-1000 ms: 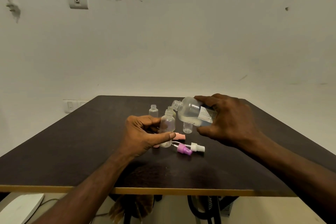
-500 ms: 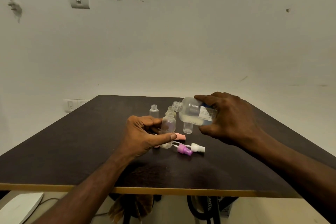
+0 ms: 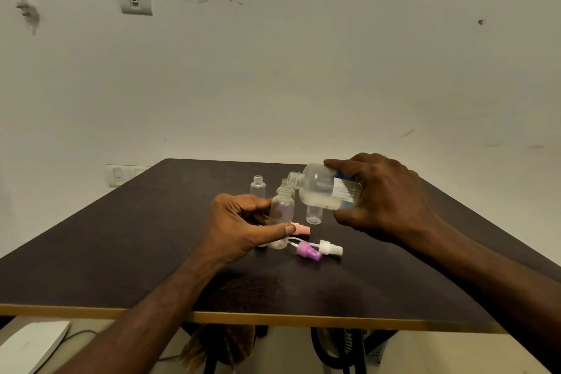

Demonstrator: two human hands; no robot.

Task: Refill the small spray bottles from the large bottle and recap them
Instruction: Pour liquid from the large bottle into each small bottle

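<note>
My left hand (image 3: 239, 228) grips a small clear spray bottle (image 3: 281, 212), uncapped and upright on the dark table (image 3: 121, 240). My right hand (image 3: 385, 197) holds the large clear labelled bottle (image 3: 321, 187) tipped on its side, with its open neck pointing left just above and behind the small bottle's mouth. A little liquid pools in the large bottle's lower side. Three more uncapped small bottles stand behind: one at the left (image 3: 258, 186), one (image 3: 285, 184) behind the held bottle, one (image 3: 313, 214) under the large bottle.
Spray caps lie loose on the table near my left thumb: a pink one (image 3: 300, 228), a purple one (image 3: 308, 251) and a white one (image 3: 330, 248). The table's front edge (image 3: 273, 317) runs across below my forearms. Wall switches are mounted behind.
The large bottle has shifted slightly, its neck now a bit nearer the held small bottle's mouth. My left hand keeps the small bottle in the same spot.
</note>
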